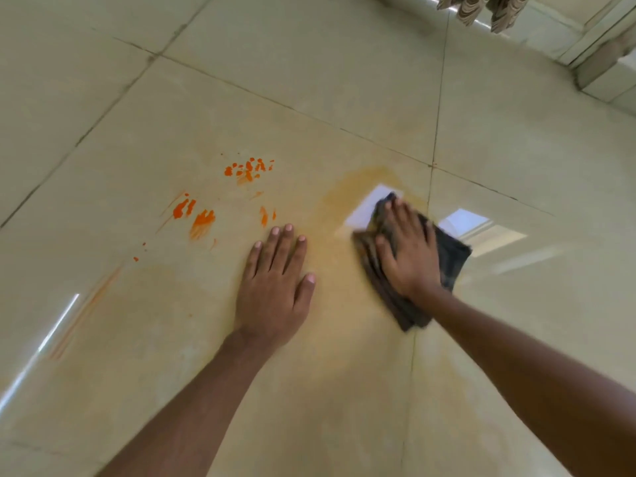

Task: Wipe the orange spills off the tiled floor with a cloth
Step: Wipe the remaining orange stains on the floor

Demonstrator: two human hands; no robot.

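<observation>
Two hands: both rest on the tiled floor [309, 80], on one large tile bounded by dark grout lines.
Right hand [407, 251]: palm down with fingers spread, pressing a folded dark cloth [451, 259] flat against the floor near the tile's right edge, just left of the grout line; it presses rather than grips.
Left hand [277, 284]: empty, fingers extended, laid flat on the tile as a brace, just beside the cloth but apart from it.
Wiped zone: a pale orange haze [339, 215] runs between the hands and up toward the tile's far right corner, judged to be thinned residue, not yet clean.
Unwiped zone: bright orange blotches [203, 218] and a smaller cluster of orange spots [249, 168] lie left of the left hand, with faint orange streaks [89, 304] nearer the tile's left edge.
Progress: judged roughly midway; the right part is smeared thin, and the solid spills and haze are left.
</observation>
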